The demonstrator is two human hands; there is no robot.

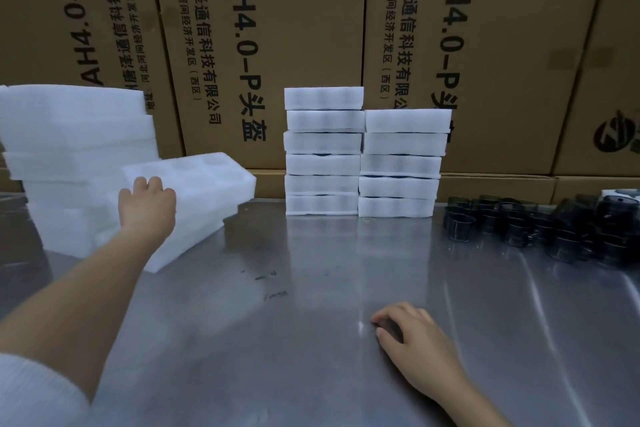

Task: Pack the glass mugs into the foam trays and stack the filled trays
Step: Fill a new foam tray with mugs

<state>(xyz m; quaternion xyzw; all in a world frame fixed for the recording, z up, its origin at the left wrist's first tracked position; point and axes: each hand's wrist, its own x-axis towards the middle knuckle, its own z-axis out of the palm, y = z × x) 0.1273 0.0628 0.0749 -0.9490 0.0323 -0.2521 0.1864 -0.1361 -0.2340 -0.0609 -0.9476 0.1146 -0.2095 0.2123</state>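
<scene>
- The left hand (147,206) reached out to the far left, its grip curled over the near edge of an empty foam tray (204,180) that sat tilted atop a leaning pile of empty trays (69,149).
- The right hand (412,340) rested on the steel tabletop (311,288) close to the person, fingers loosely curled, holding nothing.
- Two stacks of filled trays (363,163) stood side by side at the tabletop's far edge, against printed cardboard boxes (311,28); the left stack was one tray taller.
- Dark glass mugs (540,229) crowded the far right of the tabletop, well apart from both hands.
</scene>
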